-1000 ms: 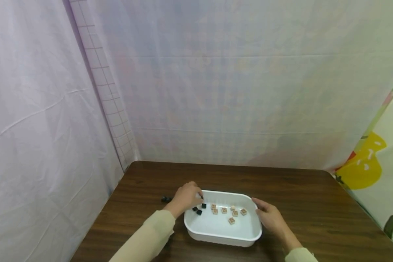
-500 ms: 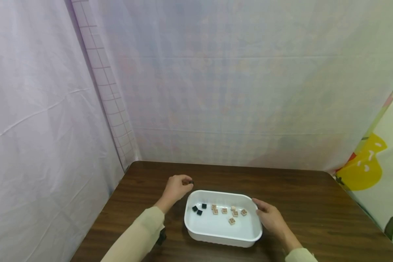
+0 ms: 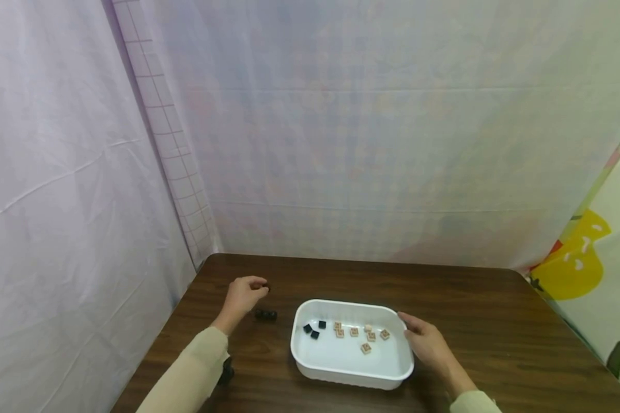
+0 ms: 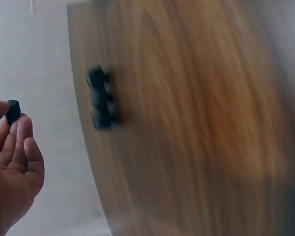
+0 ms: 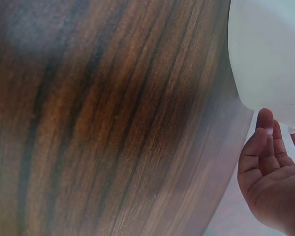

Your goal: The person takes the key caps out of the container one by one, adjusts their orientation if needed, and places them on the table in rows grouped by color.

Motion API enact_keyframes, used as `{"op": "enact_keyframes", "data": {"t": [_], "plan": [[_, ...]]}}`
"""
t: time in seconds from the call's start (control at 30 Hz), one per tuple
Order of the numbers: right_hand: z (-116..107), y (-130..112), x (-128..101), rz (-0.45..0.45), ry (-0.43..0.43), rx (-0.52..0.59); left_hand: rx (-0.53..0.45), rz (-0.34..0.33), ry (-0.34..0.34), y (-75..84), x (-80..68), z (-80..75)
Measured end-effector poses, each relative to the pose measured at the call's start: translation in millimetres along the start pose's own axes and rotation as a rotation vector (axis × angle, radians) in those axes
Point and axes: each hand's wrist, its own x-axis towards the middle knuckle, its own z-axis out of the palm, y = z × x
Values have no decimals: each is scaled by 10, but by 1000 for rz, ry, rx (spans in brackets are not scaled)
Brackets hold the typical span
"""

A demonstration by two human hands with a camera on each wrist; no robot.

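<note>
A white tray (image 3: 351, 373) sits on the dark wooden table (image 3: 470, 310) and holds two black tiles (image 3: 311, 331) and several tan tiles (image 3: 364, 334). My left hand (image 3: 243, 295) hovers left of the tray and pinches a small black tile (image 4: 13, 111) between thumb and fingertips. A short row of black tiles (image 3: 265, 314) lies on the table just right of that hand; the left wrist view shows the row of black tiles (image 4: 101, 98) blurred. My right hand (image 3: 426, 341) rests against the tray's right rim, with its fingers (image 5: 263, 142) straight beside the tray (image 5: 270, 54).
Pale fabric walls close in the table at the back and left. A small dark object (image 3: 226, 373) lies by my left sleeve near the table's front-left edge. Bare wood stretches right of the tray.
My left hand lifted a black tile out of the tray's left end and carried it left and back over the table. The right hand and the tray stayed put.
</note>
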Motion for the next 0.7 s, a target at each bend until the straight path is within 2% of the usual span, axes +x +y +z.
{"op": "enact_keyframes", "data": {"t": [0.1, 0.3, 0.5, 0.7], "plan": [[-1, -1, 3, 2, -1, -3, 4, -41, -20, -104, -50, -111], [4, 7, 15, 11, -5, -3, 48, -52, -51, -300, -123, -240], [3, 10, 19, 8, -6, -3, 116, -78, -111, -493, -127, -261], [1, 7, 13, 3, -7, 0, 143, -116, -193, -559, -162, -238]]}}
